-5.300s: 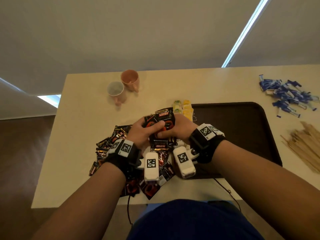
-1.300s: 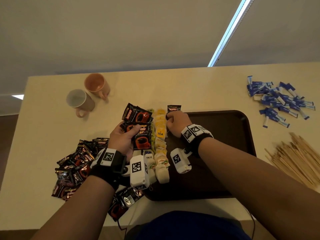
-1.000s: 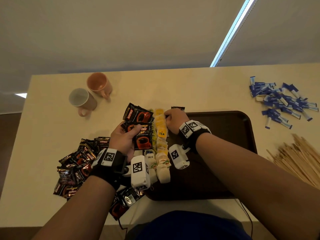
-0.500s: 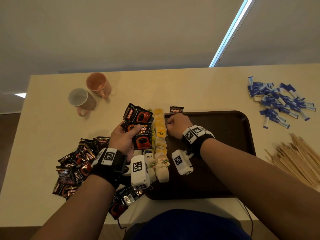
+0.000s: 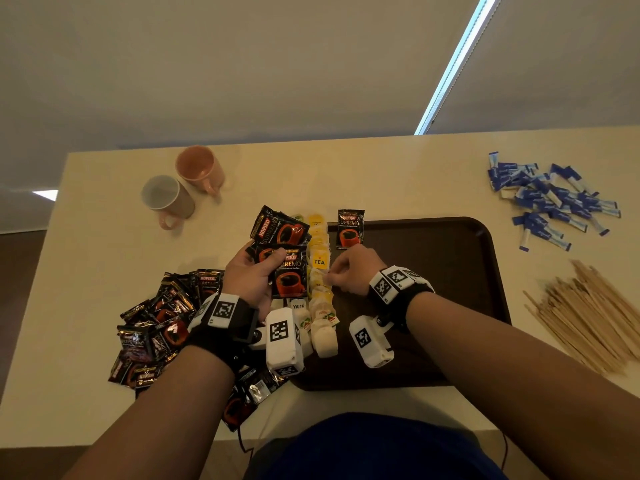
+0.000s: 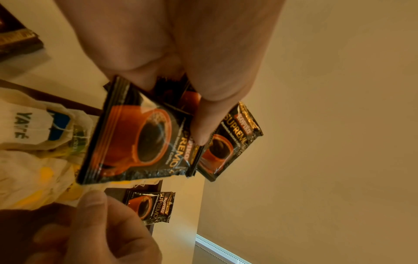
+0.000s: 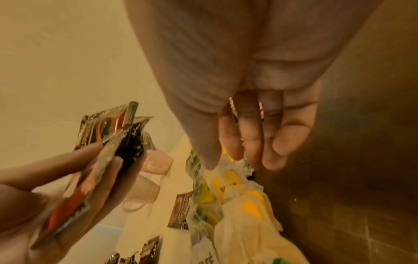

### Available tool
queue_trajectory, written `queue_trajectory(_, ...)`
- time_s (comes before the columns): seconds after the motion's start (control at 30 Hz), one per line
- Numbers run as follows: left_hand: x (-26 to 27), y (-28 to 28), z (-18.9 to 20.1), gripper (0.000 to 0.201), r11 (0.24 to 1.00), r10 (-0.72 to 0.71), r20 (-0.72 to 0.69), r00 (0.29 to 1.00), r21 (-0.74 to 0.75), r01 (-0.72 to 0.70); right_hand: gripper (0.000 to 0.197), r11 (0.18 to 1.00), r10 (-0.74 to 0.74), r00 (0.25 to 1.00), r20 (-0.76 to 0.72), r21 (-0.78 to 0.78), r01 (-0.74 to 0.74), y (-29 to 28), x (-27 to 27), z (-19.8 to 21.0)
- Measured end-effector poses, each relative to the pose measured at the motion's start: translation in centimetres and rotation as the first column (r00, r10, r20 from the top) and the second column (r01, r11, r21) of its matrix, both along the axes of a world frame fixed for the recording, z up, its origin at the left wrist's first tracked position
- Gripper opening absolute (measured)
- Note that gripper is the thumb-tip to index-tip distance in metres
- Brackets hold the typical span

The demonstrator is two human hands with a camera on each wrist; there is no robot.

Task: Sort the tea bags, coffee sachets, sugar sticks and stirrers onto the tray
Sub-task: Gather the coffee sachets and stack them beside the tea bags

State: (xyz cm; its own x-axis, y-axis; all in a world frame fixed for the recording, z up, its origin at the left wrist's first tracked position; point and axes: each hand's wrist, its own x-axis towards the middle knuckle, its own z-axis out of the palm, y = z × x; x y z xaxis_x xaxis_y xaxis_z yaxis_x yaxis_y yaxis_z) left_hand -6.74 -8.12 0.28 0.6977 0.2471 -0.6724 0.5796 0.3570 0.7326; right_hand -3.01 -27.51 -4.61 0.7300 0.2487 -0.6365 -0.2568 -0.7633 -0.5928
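Note:
My left hand (image 5: pixel 266 263) hovers over the tray's left edge and grips a fan of black-and-orange coffee sachets (image 5: pixel 282 252), thumb on top (image 6: pixel 200 125). One coffee sachet (image 5: pixel 350 228) lies alone at the far left corner of the dark brown tray (image 5: pixel 450 306). A row of tea bags (image 5: pixel 320 289) runs along the tray's left side. My right hand (image 5: pixel 332 275) hangs over that row just short of the lone sachet, fingers loosely curled (image 7: pixel 248 151) and holding nothing. In the left wrist view the lone sachet (image 6: pixel 150 205) shows beyond the held sachets (image 6: pixel 140 139).
A heap of coffee sachets (image 5: pixel 159 327) lies on the table left of the tray, a few at the near edge. Blue sugar sticks (image 5: pixel 550 202) are at the far right, wooden stirrers (image 5: pixel 588 313) nearer on the right. Two mugs (image 5: pixel 180 188) stand far left.
My right hand set one coffee sachet down at the tray's far left corner, let go and drew back toward me. The left hand has stayed put with its sachets.

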Motion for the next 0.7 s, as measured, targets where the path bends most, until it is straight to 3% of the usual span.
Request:
queue_trajectory(0.1,-0.3,0.0,0.0,0.033,1.0,-0.006,0.005,1.0,-0.006,0.006,0.01,0.998,0.015,0.996,0.082,-0.062,-0.01,0.9,-0.1,-0.1)
queue_trajectory(0.3,-1.0,0.3,-0.2,0.028,1.0,-0.019,0.01,1.0,0.01,0.019,0.012,0.985,0.031,0.991,0.132,-0.17,-0.009,2.5,1.2,-0.5)
queue_trajectory(0.4,-1.3,0.5,-0.2,0.029,1.0,-0.014,0.009,1.0,0.007,0.014,0.008,0.986,-0.013,0.993,0.116,-0.165,0.032,2.8,0.9,-0.8)
queue_trajectory(0.53,-1.6,0.7,0.0,0.028,1.0,0.002,0.014,1.0,-0.002,-0.002,0.019,0.985,-0.076,0.994,0.075,-0.15,0.087,1.9,0.2,-1.6)
queue_trajectory(0.7,-1.9,0.7,0.1,0.027,1.0,0.015,0.015,1.0,-0.009,-0.014,0.022,0.985,-0.022,0.999,-0.044,-0.175,0.014,1.4,-0.3,-2.0)
